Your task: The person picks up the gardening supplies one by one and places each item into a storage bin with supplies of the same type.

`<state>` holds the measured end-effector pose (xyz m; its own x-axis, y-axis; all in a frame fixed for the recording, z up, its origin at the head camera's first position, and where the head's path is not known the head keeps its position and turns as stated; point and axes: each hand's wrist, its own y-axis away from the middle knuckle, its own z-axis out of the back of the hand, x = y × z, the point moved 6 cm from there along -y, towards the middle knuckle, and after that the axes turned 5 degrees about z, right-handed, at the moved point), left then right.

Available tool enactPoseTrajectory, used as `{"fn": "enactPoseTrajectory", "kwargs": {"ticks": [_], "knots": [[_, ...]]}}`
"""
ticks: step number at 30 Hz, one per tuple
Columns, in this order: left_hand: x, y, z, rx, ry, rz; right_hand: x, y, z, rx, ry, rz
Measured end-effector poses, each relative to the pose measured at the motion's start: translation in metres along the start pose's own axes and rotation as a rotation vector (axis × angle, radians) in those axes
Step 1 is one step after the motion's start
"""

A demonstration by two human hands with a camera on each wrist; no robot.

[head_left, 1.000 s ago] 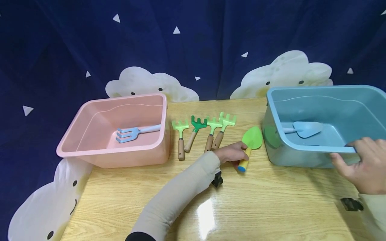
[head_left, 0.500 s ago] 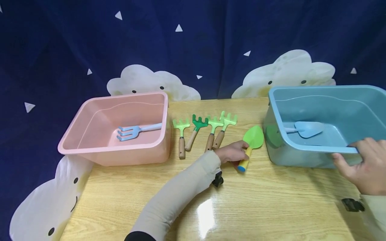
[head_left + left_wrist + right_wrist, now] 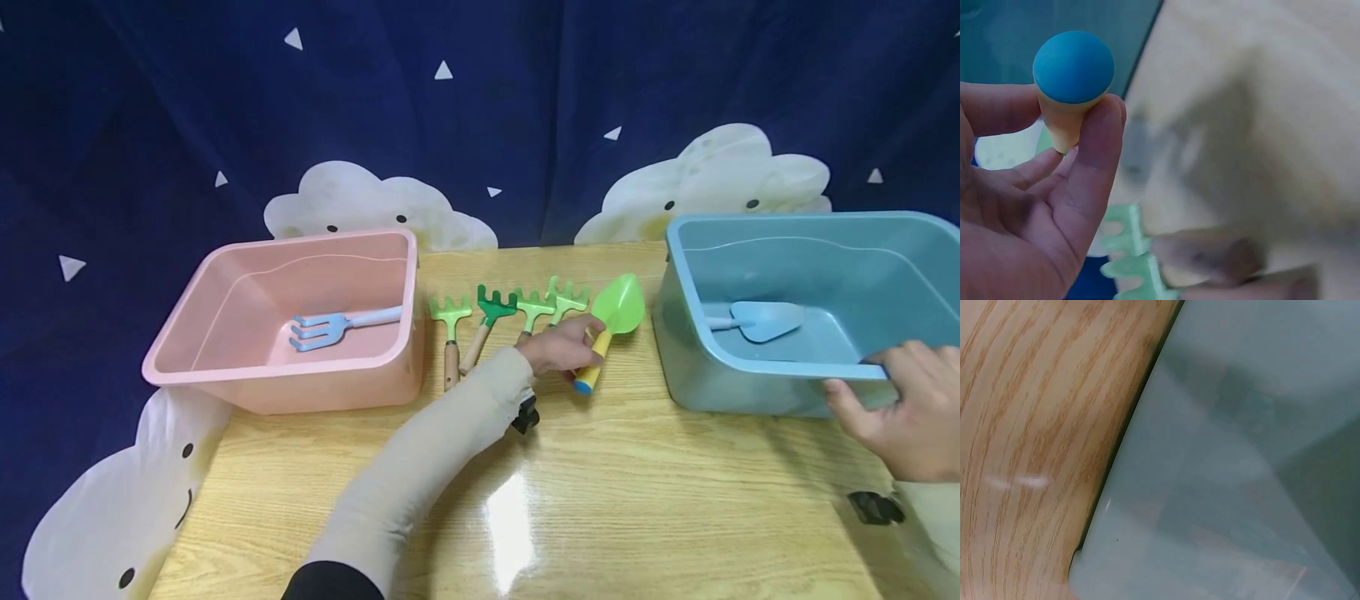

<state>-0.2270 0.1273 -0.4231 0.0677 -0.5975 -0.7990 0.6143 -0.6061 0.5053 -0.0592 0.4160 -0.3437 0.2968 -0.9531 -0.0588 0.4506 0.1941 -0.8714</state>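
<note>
My left hand pinches the yellow handle of a trowel with a green blade. The left wrist view shows the handle's blue end cap between thumb and finger, with the table some way beyond. At the right, my right hand grips the near rim of a blue bin, thumb outside and fingers over the edge. A light-blue trowel lies inside that bin. Only the bin's wall and the table show in the right wrist view; the hand itself is hidden there.
A pink bin stands at the left with a blue hand fork inside. Between the bins lie several small rakes, among them a light-green one and a dark-green one. My left forearm partly covers their handles. A dark curtain hangs behind.
My left hand has moved back and slightly left, carrying the green trowel towards the rakes. My right hand stays on the blue bin's rim.
</note>
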Motion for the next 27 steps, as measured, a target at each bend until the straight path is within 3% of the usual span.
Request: {"fn": "enactPoseTrajectory", "kwargs": {"ticks": [6,12,19,27], "knots": [[-0.021,0.002,0.027,-0.043,-0.015,-0.041,-0.001,0.000,-0.001,0.032,0.014,-0.010],[-0.037,0.003,0.053,-0.061,-0.099,-0.084,0.000,0.001,-0.001,0.000,-0.023,-0.041],[-0.059,0.017,0.088,-0.144,-0.194,-0.112,0.000,0.003,0.000,0.013,-0.005,-0.043],[-0.072,0.029,0.103,-0.187,-0.242,-0.087,0.000,-0.001,0.002,-0.024,-0.017,-0.007]]}}
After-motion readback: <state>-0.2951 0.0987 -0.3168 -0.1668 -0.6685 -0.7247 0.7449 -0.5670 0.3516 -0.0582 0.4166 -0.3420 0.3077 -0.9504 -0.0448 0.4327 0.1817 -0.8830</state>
